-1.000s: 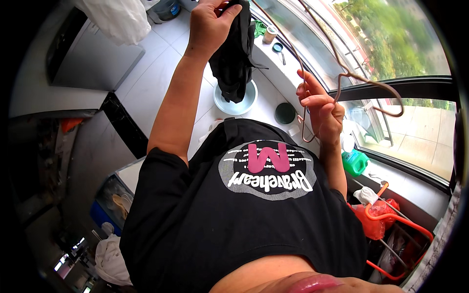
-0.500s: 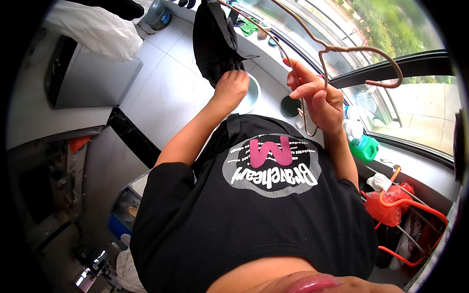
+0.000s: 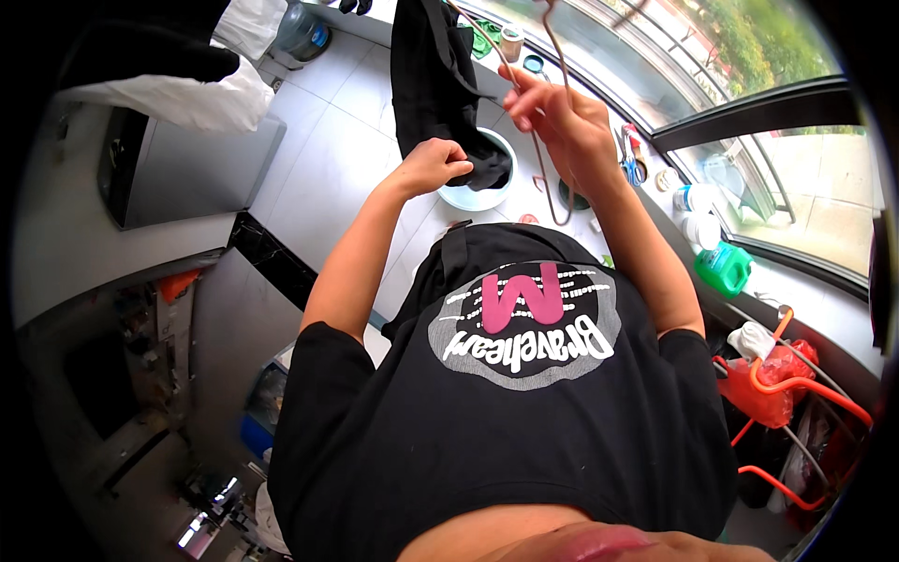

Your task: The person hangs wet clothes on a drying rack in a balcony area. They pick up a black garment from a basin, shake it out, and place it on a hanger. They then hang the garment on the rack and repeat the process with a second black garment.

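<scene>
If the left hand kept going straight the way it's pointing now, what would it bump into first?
The left hand already grips the lower end of the black garment, so that cloth comes first. Straight beyond it sits the white basin on the floor, though depth is hard to judge here.

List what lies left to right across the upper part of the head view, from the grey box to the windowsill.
Grey metal box → left hand gripping black garment → right hand holding brown wire hanger → green plastic bottle on the sill.
</scene>
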Motion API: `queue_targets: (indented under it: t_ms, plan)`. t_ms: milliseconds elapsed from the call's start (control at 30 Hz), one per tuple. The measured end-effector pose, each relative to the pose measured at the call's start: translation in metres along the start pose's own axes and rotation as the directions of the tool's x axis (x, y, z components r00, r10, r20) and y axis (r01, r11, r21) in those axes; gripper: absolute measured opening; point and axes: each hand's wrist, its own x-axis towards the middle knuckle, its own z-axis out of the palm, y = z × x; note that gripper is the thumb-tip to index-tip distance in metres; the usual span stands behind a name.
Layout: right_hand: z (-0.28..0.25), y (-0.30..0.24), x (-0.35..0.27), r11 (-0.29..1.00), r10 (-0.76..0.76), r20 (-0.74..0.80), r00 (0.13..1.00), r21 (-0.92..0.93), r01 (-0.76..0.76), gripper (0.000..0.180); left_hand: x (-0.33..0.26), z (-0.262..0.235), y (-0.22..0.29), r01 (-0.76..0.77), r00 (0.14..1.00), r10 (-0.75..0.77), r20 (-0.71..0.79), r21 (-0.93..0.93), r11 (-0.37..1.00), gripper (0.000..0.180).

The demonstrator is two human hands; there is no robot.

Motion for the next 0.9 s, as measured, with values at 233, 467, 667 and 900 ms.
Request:
queue_targets:
  t_ms: [233,467,667,900]
  plan:
    - [-0.008,0.019,0.040,0.997,-0.033,-0.074,0.997,-0.073,0.028,0.044,-0.026,-0.020,0.036,-0.067,0.998,0.055,-0.037,-0.504,0.861,0.020]
    - [-0.003,0.022,0.062,0.996,-0.030,-0.116,0.993,0.080,0.040,0.040,-0.026,-0.016,0.062,-0.206,0.966,0.142,-0.218,-0.307,0.929,0.019]
    - [0.006,0.023,0.072,0.989,-0.048,-0.195,0.980,0.125,0.073,0.041,-0.026,-0.005,0.076,-0.307,0.889,0.247,-0.387,-0.102,0.946,0.021]
    - [0.016,0.019,0.077,0.993,-0.043,-0.265,0.963,0.099,0.072,0.039,-0.022,-0.001,0.074,-0.244,0.745,0.275,-0.607,0.136,0.960,0.021]
